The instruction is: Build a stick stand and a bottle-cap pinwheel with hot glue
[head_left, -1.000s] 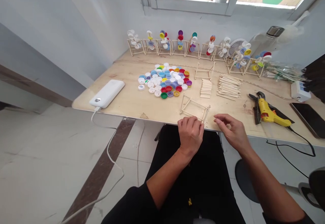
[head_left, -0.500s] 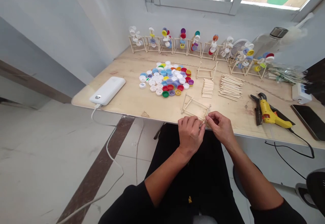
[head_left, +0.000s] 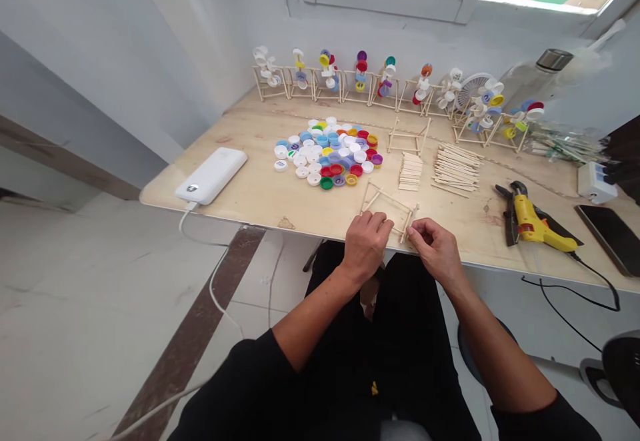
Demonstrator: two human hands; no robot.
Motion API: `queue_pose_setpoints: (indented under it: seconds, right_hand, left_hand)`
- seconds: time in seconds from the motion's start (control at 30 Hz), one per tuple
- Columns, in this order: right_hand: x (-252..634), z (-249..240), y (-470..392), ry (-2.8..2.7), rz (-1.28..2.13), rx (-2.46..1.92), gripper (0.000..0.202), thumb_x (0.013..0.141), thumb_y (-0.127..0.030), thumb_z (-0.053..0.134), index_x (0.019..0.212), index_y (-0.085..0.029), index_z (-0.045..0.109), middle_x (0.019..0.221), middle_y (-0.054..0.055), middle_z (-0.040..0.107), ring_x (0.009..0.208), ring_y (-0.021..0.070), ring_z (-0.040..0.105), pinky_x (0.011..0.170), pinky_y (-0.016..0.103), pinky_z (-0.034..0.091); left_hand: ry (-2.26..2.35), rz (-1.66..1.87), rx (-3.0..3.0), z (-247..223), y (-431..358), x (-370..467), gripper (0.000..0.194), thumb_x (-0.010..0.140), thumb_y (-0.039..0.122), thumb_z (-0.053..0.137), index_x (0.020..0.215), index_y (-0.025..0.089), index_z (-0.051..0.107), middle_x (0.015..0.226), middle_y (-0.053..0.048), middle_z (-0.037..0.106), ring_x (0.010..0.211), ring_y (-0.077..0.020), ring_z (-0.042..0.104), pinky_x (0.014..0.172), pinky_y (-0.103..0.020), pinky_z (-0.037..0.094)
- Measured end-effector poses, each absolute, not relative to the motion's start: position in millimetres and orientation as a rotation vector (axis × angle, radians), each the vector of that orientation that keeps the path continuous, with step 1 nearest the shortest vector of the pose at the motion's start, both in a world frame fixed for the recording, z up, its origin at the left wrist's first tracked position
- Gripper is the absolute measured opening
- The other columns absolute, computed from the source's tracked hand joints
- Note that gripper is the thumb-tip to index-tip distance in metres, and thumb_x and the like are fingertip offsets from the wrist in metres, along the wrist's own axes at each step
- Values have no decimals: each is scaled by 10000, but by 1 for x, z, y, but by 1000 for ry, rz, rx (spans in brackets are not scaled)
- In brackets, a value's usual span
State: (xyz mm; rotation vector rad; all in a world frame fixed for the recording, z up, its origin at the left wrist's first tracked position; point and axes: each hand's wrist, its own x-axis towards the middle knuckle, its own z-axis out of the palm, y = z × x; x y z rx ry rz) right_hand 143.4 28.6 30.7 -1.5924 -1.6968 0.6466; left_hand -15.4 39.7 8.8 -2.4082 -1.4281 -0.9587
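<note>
A small frame of thin wooden sticks (head_left: 388,195) lies at the table's front edge, between and beyond my hands. My left hand (head_left: 367,240) is closed at the frame's near left part, its fingers curled over the sticks. My right hand (head_left: 434,246) pinches at the frame's right side, thumb against forefinger, beside the near right corner. Beyond the frame are a bundle of short sticks (head_left: 411,172), a pile of longer sticks (head_left: 455,169) and another stick frame (head_left: 406,141) standing upright. Colourful bottle caps (head_left: 327,151) are heaped to the left.
Several stick frames with cap wheels (head_left: 360,86) line the wall. A yellow glue gun (head_left: 537,224) and a phone (head_left: 611,234) lie at the right, near a bottle (head_left: 537,78). A white power bank (head_left: 213,176) with a cable is at the left.
My left hand has moved left, away from the right corner of the frame, uncovering its near right part. My right hand has stayed almost in place.
</note>
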Motion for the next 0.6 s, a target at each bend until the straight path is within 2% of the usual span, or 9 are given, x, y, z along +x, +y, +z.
queue_pose_setpoints:
  seconds: [0.6]
  right_hand:
    - [142,33,27,-1690,608,-1617,238,792,-409,539,742,-181,582,589,-25,550,478,91,428,475,220,319]
  left_hand:
    - [-1347,-864,-2493,13,38,-22,154,890,190,441,827,185,582,801,-33,575,731,-175,462,628,-316,320]
